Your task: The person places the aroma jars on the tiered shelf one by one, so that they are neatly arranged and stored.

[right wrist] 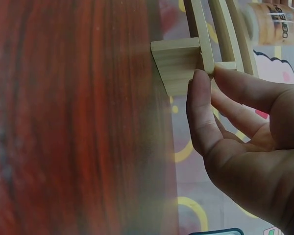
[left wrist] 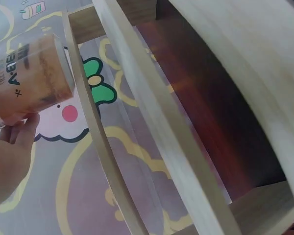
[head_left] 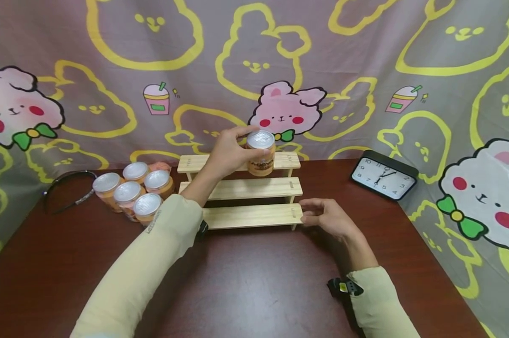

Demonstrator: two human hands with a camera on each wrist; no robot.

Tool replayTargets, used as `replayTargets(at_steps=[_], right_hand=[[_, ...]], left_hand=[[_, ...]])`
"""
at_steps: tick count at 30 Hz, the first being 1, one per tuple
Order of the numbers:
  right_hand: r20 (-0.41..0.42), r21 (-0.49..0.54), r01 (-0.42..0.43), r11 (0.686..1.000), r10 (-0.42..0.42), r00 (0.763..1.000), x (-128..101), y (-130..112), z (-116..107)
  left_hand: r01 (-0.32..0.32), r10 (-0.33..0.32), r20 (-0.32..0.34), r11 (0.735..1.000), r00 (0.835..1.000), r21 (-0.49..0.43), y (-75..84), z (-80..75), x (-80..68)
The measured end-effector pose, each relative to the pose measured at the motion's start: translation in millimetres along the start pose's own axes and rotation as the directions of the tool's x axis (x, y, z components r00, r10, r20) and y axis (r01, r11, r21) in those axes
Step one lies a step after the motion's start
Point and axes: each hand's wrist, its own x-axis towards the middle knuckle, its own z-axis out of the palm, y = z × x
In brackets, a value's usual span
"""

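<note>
Head view: your left hand point(head_left: 228, 152) grips the upright can point(head_left: 260, 153) just above the rack's point(head_left: 250, 216) far top step, while your right hand point(head_left: 326, 218), fingers loosely curled, steadies the near step's right end.

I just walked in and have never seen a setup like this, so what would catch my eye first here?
Probably the left hand holding an orange can by the top step of a little wooden stepped shelf at mid-table, while the right hand touches its lowest step's right end. Five more cans cluster left of the shelf, and a black clock leans against the cartoon bunny backdrop.
</note>
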Motion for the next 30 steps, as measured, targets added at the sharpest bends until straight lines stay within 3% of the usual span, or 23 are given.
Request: replayTargets(at_steps=[7, 19, 30], right_hand=[[0.017, 0.004, 0.015, 1.000, -0.015, 1.000, 1, -2, 0], [0.015, 0.017, 0.011, 1.000, -0.011, 1.000, 1, -1, 0], [-0.008, -0.003, -0.008, 1.000, 0.008, 1.000, 0, 0, 1]], left_hand=[[0.016, -0.017, 0.029, 1.000, 0.999, 0.017, 2.2, -1.3, 14.0], [0.022, -0.016, 0.104, 0.998, 0.994, -0.062, -1.3, 7.0, 34.4], [0.029, -0.021, 0.094, 0.995, 0.995, -0.090, -4.7, 15.8, 40.0]])
